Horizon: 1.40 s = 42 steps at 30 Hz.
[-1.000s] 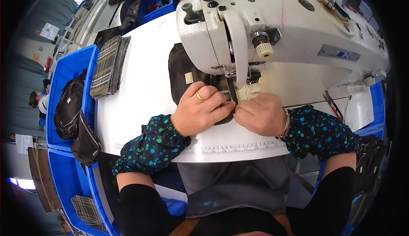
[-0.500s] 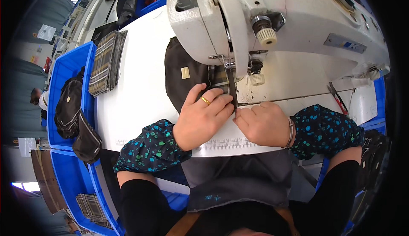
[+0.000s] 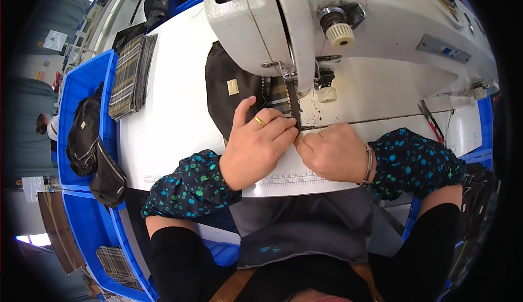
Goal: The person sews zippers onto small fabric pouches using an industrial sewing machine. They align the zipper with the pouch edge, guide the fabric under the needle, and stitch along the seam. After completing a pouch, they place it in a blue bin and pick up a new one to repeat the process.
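Note:
A dark bag piece [image 3: 229, 92] with a small gold plate and a plaid lining lies flat under the head of a white sewing machine [image 3: 348, 13]. My left hand [image 3: 259, 144], with a gold ring, presses down on the piece just in front of the needle area, fingers curled at its zipper edge. My right hand [image 3: 332, 152], wearing a bracelet, is closed beside it, fingertips pinching the same edge. The two hands touch at the fingertips. Both forearms wear dark sleeves with teal dots.
A white table [image 3: 163, 122] carries a stack of plaid fabric pieces [image 3: 131, 76] at the left. Blue bins [image 3: 81, 86] at the left hold dark bags [image 3: 90, 149] and more plaid pieces [image 3: 117, 264]. A printed ruler runs along the table's front edge.
The view has moved closer to the machine. Both hands have slid the bag piece slightly toward me and stay together at its edge.

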Available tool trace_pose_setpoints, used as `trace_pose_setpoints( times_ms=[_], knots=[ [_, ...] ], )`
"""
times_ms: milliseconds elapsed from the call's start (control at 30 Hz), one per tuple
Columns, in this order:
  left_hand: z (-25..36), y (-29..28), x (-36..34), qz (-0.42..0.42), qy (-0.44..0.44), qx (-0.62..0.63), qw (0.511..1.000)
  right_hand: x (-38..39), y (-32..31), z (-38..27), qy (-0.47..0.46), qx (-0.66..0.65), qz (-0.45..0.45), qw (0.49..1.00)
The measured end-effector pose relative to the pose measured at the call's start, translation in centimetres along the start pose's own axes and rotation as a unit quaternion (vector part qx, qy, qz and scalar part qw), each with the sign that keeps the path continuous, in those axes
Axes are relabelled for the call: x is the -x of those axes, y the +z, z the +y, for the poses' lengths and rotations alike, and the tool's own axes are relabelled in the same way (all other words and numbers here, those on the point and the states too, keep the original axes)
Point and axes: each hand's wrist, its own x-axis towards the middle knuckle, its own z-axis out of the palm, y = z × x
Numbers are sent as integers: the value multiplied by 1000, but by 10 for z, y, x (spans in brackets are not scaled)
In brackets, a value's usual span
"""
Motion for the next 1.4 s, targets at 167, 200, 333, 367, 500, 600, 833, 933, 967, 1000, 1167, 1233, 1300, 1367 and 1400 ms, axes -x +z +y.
trace_pose_setpoints(
  times_ms=[167, 200, 333, 367, 500, 600, 833, 933, 967, 1000, 1167, 1233, 1300, 1367, 1400],
  knots=[
    [-14, 5, -8, 14, -17, -24, 999, -9, 6, 9, 28, 44, 17, 998],
    [-17, 7, -12, 19, -18, -28, 999, -11, 7, 12, 35, 41, 14, 998],
    [-32, 16, -21, 48, -23, -22, 998, -16, 13, 23, 60, 63, 25, 996],
    [-35, 17, -23, 54, -26, -21, 998, -17, 15, 25, 65, 77, 34, 994],
    [-39, 22, -27, 71, -33, -30, 996, -19, 18, 28, 84, 68, 27, 994],
    [-18, 18, -25, 108, -63, -171, 977, -18, 19, 29, 90, 72, 17, 993],
    [-25, 12, -16, 67, -33, -88, 993, -18, 13, 27, 81, 46, -1, 996],
    [-32, 13, -19, 73, -17, -80, 994, -17, 14, 29, 75, 41, 10, 996],
    [-33, 14, -19, 83, -8, -87, 993, -17, 15, 30, 69, 46, 20, 996],
    [-34, 17, -19, 93, 1, -96, 991, -17, 15, 30, 69, 48, 16, 996],
    [-31, 17, -19, 89, 8, -118, 989, -16, 15, 31, 70, 57, 15, 996],
    [-33, 15, -20, 87, 2, -99, 991, -16, 15, 30, 73, 55, 13, 996],
    [-34, 11, -20, 56, -7, -77, 995, -16, 15, 30, 76, 53, 11, 996],
    [-35, 7, -21, 33, -12, -67, 997, -17, 14, 29, 80, 53, 10, 995],
    [-35, 5, -22, 26, -11, -67, 997, -17, 13, 28, 86, 42, 6, 995]
  ],
)
